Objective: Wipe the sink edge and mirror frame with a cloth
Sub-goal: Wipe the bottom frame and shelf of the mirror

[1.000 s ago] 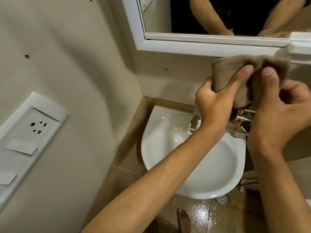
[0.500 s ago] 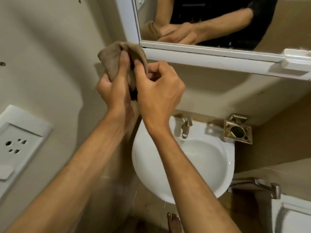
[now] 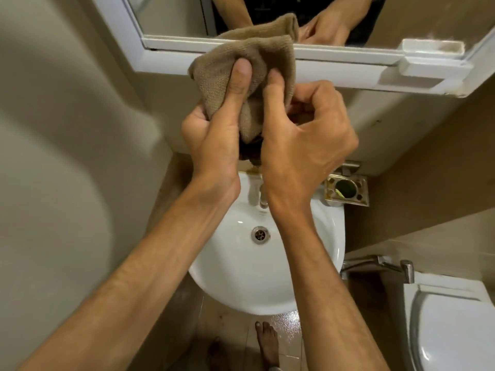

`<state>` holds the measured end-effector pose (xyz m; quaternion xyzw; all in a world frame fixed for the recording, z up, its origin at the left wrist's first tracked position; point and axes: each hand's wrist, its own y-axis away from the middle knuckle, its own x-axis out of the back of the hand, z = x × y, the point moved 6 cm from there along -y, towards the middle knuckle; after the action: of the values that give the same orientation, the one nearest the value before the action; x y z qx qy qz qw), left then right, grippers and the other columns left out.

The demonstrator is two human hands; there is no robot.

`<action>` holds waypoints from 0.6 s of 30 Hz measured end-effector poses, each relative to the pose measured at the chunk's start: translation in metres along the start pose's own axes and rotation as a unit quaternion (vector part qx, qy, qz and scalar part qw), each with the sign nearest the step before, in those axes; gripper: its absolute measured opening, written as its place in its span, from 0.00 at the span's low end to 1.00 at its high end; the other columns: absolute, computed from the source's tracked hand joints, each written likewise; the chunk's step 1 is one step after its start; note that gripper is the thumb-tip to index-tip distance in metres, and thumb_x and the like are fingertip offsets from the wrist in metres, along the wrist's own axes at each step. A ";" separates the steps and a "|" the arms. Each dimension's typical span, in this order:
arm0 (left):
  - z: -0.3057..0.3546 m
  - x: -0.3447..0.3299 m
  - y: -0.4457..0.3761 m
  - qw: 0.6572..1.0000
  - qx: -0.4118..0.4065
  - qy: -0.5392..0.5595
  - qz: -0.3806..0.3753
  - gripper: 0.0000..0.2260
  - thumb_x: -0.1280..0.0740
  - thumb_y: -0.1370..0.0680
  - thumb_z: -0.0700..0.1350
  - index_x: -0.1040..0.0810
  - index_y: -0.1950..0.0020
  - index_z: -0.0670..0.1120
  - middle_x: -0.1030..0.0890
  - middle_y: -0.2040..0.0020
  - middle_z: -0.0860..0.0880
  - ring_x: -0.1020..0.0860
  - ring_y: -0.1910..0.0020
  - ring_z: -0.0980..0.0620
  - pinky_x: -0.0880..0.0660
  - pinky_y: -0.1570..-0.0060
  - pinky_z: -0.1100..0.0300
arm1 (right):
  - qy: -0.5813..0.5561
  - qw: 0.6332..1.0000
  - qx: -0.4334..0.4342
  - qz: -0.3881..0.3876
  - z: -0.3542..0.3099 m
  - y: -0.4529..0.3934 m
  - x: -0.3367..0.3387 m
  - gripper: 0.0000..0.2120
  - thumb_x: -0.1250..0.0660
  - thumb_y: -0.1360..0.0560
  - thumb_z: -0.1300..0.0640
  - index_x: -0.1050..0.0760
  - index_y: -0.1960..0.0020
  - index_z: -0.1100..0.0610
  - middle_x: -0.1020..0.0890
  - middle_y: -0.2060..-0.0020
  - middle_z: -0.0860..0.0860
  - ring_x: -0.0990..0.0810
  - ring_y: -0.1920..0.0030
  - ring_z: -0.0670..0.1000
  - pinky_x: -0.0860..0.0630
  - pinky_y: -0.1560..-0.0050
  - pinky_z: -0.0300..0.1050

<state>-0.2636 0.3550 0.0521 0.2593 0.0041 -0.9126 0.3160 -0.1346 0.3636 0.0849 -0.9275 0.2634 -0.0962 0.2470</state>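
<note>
A bunched brown cloth [image 3: 270,56] is held up against the bottom rail of the white mirror frame [image 3: 345,66], covering its middle part. My left hand [image 3: 217,135] grips the cloth from below with the thumb pressed on its front. My right hand [image 3: 308,140] pinches the cloth's right side beside the left thumb. The white round sink [image 3: 241,279] sits straight below, its tap mostly hidden behind my right wrist. The mirror reflects the cloth and a hand.
A metal holder [image 3: 347,190] is fixed to the wall right of the sink. A chrome tap [image 3: 383,263] and a white toilet lid [image 3: 452,330] are at lower right. A beige wall closes the left side. A bare foot [image 3: 266,341] stands on the wet floor.
Both hands and the cloth have slid right from the frame's lower left corner to the middle of the bottom rail. A second ago they were at the frame's right end.
</note>
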 end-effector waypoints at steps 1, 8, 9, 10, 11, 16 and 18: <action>-0.005 -0.006 0.003 1.000 0.001 -0.001 -0.002 0.17 0.24 0.21 0.46 0.15 0.40 0.33 0.11 0.47 0.39 0.12 0.45 0.41 0.14 0.43 0.47 | -0.006 1.000 -0.004 0.004 0.006 -0.004 0.006 0.12 0.23 0.24 0.52 0.19 0.60 0.59 0.17 0.65 0.49 0.20 0.66 0.46 0.19 0.62 0.49; -0.036 -0.045 0.018 1.000 0.001 -0.012 -0.020 0.17 0.23 0.21 0.43 0.17 0.38 0.33 0.11 0.45 0.39 0.12 0.45 0.45 0.14 0.50 0.55 | -0.019 0.998 -0.051 0.043 0.038 -0.028 0.050 0.11 0.23 0.23 0.52 0.15 0.56 0.60 0.14 0.62 0.51 0.17 0.63 0.49 0.18 0.60 0.49; -0.042 -0.052 0.020 0.999 0.000 -0.021 -0.028 0.17 0.22 0.22 0.43 0.17 0.38 0.34 0.11 0.45 0.40 0.12 0.44 0.45 0.14 0.48 0.53 | -0.014 0.997 -0.055 0.053 0.044 -0.032 0.057 0.11 0.23 0.23 0.52 0.15 0.57 0.60 0.14 0.63 0.51 0.17 0.63 0.49 0.18 0.60 0.51; -0.050 -0.061 0.024 0.999 0.002 -0.031 -0.039 0.17 0.22 0.22 0.43 0.17 0.38 0.34 0.11 0.46 0.40 0.12 0.44 0.44 0.14 0.45 0.50 | -0.006 0.996 -0.057 0.064 0.050 -0.037 0.067 0.11 0.23 0.23 0.52 0.16 0.57 0.60 0.15 0.63 0.51 0.17 0.63 0.50 0.18 0.60 0.52; -0.057 -0.068 0.028 0.998 0.003 -0.039 -0.050 0.17 0.22 0.23 0.44 0.17 0.38 0.35 0.11 0.46 0.40 0.12 0.44 0.44 0.15 0.43 0.47 | 0.002 0.996 -0.057 0.075 0.055 -0.042 0.076 0.11 0.23 0.23 0.52 0.16 0.57 0.60 0.15 0.63 0.51 0.18 0.64 0.50 0.19 0.60 0.53; -0.095 -0.111 0.055 0.998 0.036 -0.001 -0.049 0.12 0.23 0.22 0.43 0.16 0.41 0.38 0.11 0.46 0.41 0.12 0.44 0.43 0.15 0.41 0.44 | 0.062 0.994 0.018 0.094 0.064 -0.077 0.119 0.10 0.25 0.22 0.53 0.17 0.56 0.60 0.15 0.61 0.53 0.19 0.63 0.48 0.20 0.62 0.48; -0.107 -0.127 0.063 0.997 0.055 0.020 -0.055 0.11 0.24 0.21 0.42 0.16 0.41 0.39 0.11 0.45 0.41 0.13 0.42 0.43 0.16 0.39 0.44 | 0.094 0.989 0.063 0.097 0.062 -0.091 0.133 0.09 0.25 0.22 0.54 0.17 0.56 0.60 0.16 0.61 0.52 0.21 0.63 0.46 0.20 0.61 0.47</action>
<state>-0.0919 0.3957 0.0295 0.2937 -0.0250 -0.9223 0.2502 0.0364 0.3847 0.0846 -0.8670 0.3677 -0.1753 0.2870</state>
